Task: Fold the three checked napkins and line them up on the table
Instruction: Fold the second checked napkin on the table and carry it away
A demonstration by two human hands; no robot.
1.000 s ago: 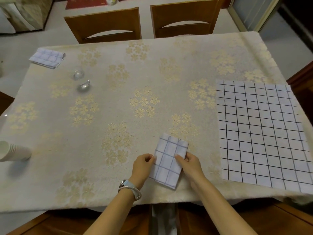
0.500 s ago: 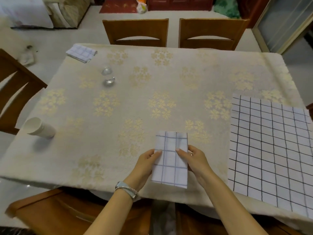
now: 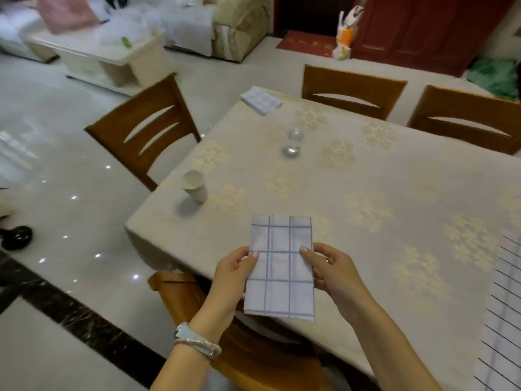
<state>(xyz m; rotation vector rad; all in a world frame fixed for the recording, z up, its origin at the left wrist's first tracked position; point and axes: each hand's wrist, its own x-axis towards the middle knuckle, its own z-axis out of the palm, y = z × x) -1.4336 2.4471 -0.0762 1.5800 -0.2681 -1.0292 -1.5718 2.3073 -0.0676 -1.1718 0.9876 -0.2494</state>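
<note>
Cream floral tablecloth covers the table, with wooden chairs round it and a sitting room beyond. A second ago your folded napkin lay flat on the cloth near the front edge, tilted; now you have lifted it clear and squared it up, holding it over the table's near left corner. Your left hand pinches its left edge, thumb on top, and your right hand pinches the right edge the same way, so both are closed on the cloth. Your view has also swung left, toward the far corner where the first folded napkin lies.

That suggests the fold on this one is finished and you are carrying it to be lined up with the first. The third napkin is spread open at the right edge of the table, unfolded, so roughly a third of the work remains after you set this one down.

Containers: a stack of paper cups lies tipped near the left edge; I cannot see anything inside. Two small glass dishes stand between the cups and the far napkin, and their contents cannot be made out.
</note>
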